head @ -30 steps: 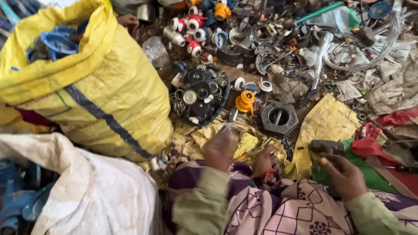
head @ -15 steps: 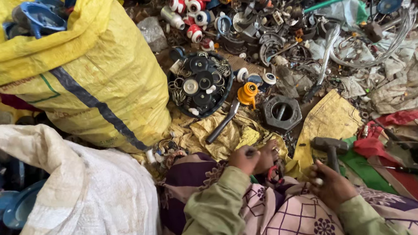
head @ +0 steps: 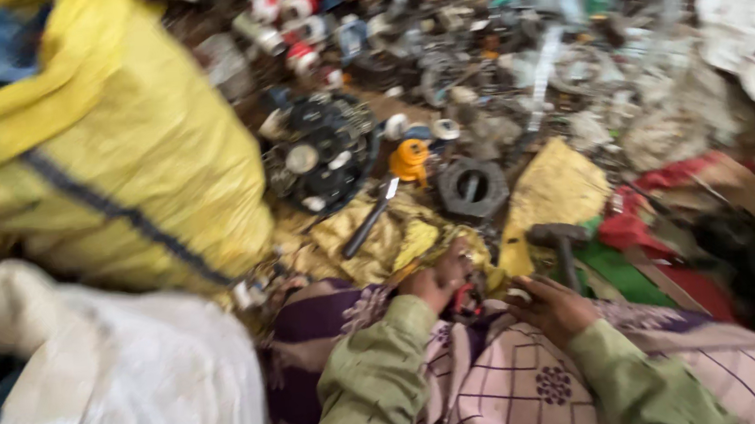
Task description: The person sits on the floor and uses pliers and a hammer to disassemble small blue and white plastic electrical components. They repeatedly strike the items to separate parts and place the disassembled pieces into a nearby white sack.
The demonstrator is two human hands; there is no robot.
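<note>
- We note our left hand (head: 432,279) low in the head view, over the lap, with its fingers curled toward a small red part (head: 465,299) that lies just to its right.
- The right hand (head: 551,308) sits just on the other side of that red part, fingers bent inward; the two hands face each other with the part between them.
- State of grip: the left hand appears closed around or against the red part, but motion blur keeps us from telling whether it truly clamps it. The right hand's grip is half curled; we cannot tell whether it holds anything.
- Deciding relation: the red part lies between both hands, touching or nearly touching the left, so the left hand is the nearer. Its long axis cannot be read; it is too small and smeared.
- A hammer (head: 561,244) lies just beyond the right hand, head to the far side, handle running back toward the wrist. We judge it apart from the fingers.
- Further out on the floor: a dark metal bar (head: 369,224) lying diagonally on yellow cloth (head: 380,239), an orange fitting (head: 409,158), a dark hexagonal piece (head: 472,186), and a black cluster of round parts (head: 319,154).
- A yellow sack (head: 113,161) stands to the left, a white sack (head: 112,376) nearer.
- Hidden or unclear: the whole frame is blurred; both palms are turned away; the scrap heap at the top edge cannot be sorted into single items.
</note>
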